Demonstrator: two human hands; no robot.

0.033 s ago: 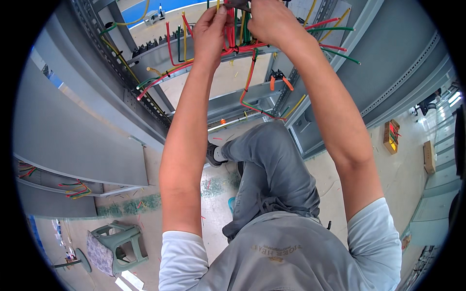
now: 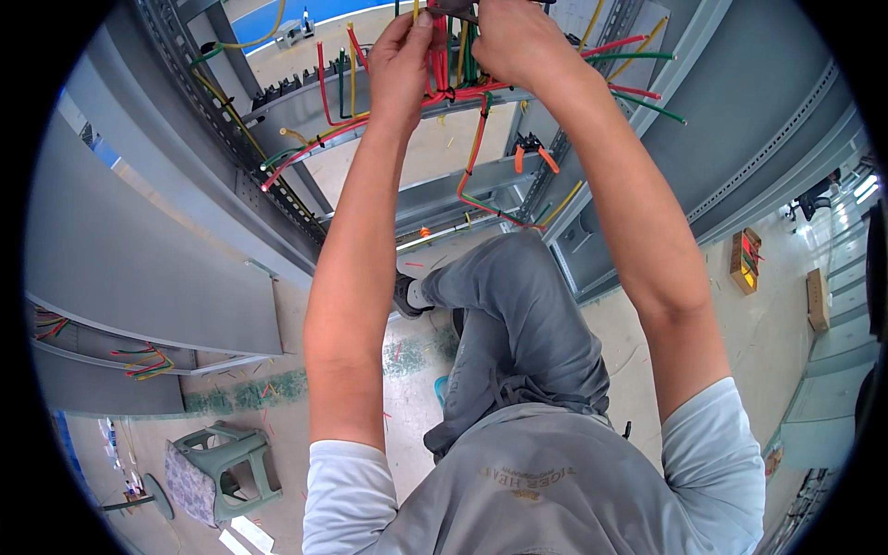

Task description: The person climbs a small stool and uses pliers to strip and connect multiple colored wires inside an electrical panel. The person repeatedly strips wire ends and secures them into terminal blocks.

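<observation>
At the top edge of the view, my left hand (image 2: 404, 60) is closed in a pinch on a yellow wire (image 2: 416, 9) that stands upright from the bundle. Beside it my right hand (image 2: 518, 42) is closed around a dark hand tool (image 2: 455, 9). The tool's jaw end reaches toward my left fingertips, but the picture's edge cuts it off and its kind is unclear. Between my hands, upright red wires (image 2: 440, 65) and green wires (image 2: 470, 60) rise from a horizontal harness (image 2: 476, 91) tied along a metal crossbar.
The grey cabinet frame (image 2: 268, 199) surrounds my hands, with loose wire ends sticking out on both sides. Orange-handled pliers (image 2: 536, 155) hang at a lower rail. A green stool (image 2: 231, 472) stands lower left. A box of wires (image 2: 744, 262) lies on the floor at right.
</observation>
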